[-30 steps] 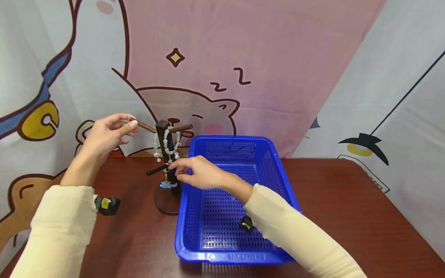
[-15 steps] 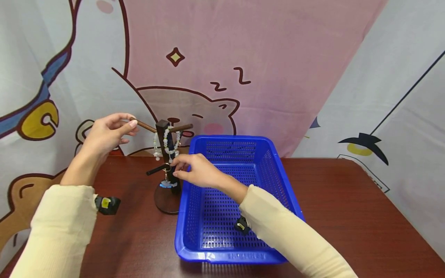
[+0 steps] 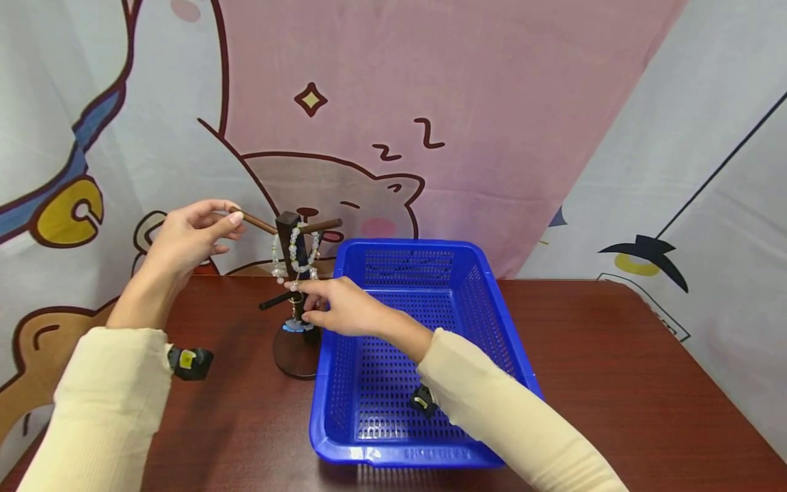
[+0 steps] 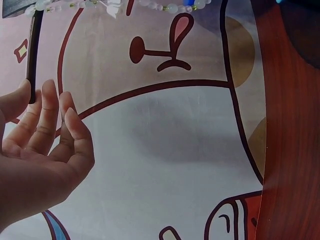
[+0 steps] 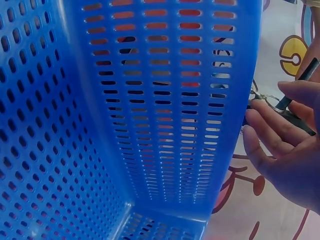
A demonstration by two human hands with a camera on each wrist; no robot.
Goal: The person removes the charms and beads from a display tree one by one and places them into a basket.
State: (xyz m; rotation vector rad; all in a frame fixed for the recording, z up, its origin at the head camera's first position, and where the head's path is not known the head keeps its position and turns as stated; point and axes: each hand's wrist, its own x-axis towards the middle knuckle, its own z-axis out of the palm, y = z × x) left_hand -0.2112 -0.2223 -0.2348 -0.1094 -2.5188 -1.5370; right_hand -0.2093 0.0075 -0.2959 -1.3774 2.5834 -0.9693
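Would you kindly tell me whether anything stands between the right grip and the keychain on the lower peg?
Nothing visible: the right grip is at the keychain; the blue basket lies below the wrist, not between.

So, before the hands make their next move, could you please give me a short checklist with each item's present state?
1. Left hand on one upper peg: ok, pinching its end.
2. Stand upright: ok.
3. Beaded bracelets hanging on the stand: ok.
4. Blue charm hanging below the lower peg: ok.
5. Right hand holding something: cannot tell; its fingertips are near the lower peg.
6. Blue basket apart from the stand's base: cannot tell; it hides the base's right edge in the head view.
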